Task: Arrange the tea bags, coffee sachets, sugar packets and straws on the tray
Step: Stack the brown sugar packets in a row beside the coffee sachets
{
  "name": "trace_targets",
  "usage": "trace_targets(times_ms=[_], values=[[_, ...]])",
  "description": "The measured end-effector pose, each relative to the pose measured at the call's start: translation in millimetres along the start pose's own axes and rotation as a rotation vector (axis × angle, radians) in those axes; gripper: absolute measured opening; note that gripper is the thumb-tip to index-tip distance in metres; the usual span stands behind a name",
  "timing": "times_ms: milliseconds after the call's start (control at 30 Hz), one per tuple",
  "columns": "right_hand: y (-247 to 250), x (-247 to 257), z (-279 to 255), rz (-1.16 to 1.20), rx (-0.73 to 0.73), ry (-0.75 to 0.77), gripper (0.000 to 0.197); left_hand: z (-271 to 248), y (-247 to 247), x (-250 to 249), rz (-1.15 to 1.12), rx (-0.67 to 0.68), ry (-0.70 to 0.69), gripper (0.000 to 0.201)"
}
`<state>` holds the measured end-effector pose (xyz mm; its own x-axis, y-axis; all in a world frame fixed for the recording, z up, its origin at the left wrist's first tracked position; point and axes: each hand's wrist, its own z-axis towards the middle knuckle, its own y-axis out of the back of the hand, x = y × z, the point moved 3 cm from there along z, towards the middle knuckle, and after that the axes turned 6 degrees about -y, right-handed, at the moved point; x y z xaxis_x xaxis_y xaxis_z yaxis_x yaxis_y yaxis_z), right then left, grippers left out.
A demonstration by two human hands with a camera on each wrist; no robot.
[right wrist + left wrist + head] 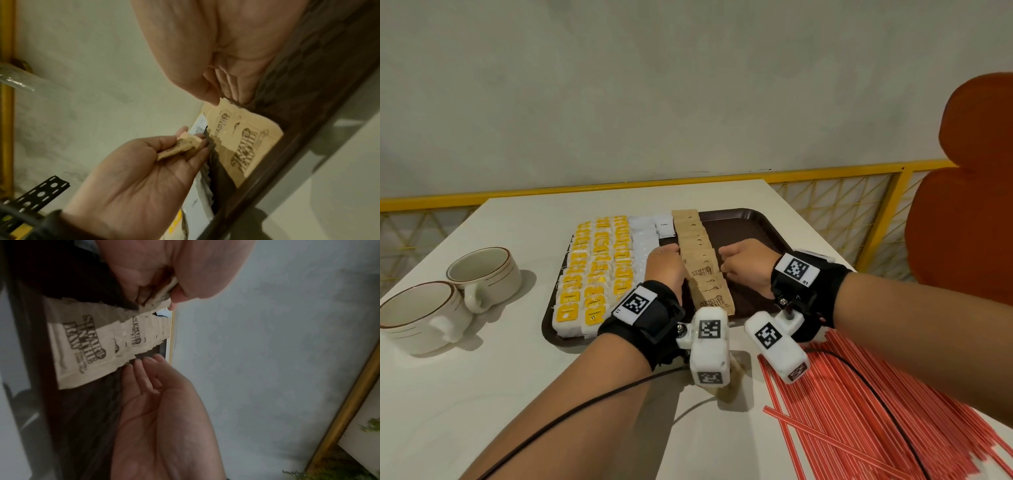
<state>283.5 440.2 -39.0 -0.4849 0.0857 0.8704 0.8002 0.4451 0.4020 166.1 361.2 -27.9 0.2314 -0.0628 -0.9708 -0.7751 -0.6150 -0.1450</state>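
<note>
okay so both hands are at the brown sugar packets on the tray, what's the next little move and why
Probably lay the sugar packet that the left hand pinches into the gap in the overlapping sugar row, while the right hand steadies the row's other edge. The row already runs down the tray, and the straws lie on the table, not yet placed.

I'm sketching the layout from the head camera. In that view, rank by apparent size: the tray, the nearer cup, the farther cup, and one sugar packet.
1. tray
2. nearer cup
3. farther cup; it may only look smaller because it sits farther from the camera, so their true order is unsure
4. sugar packet
</note>
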Motion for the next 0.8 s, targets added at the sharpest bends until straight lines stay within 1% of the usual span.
trace_targets(times_ms=[67,100,167,233,400,467,667,800], values=[[1.1,1.1,3.6,-0.006,-0.014,-0.014,0.044,8.9,0.8,0.1,0.01,-0.01,0.018,0.033],[-0.1,0.7,6.6,-0.012,-0.002,-0.021,0.044,11.6,0.0,-0.1,0.026,0.003,0.018,0.033],[-5.0,0.6,9.5,-0.036,0.03,-0.014,0.038,16.6,-2.4,0.6,0.038,0.026,0.006,0.038],[-9.7,1.5,13.3,-0.048,0.051,0.009,0.037,21.0,-4.9,2.9,0.035,0.03,0.002,0.041],[-17.2,3.2,21.1,-0.04,0.07,0.033,0.037,31.5,-6.8,8.8,0.077,0.027,-0.029,0.039],[-17.5,3.8,23.0,-0.05,0.07,0.028,0.035,35.5,-5.5,9.0,0.056,0.022,-0.031,0.038],[-13.9,5.0,26.4,-0.087,0.048,0.017,0.039,44.9,-5.5,4.0,0.045,0.027,-0.021,0.039],[-16.4,0.9,38.9,-0.103,0.047,0.019,0.049,41.3,-6.8,1.5,0.026,0.021,-0.007,0.038]])
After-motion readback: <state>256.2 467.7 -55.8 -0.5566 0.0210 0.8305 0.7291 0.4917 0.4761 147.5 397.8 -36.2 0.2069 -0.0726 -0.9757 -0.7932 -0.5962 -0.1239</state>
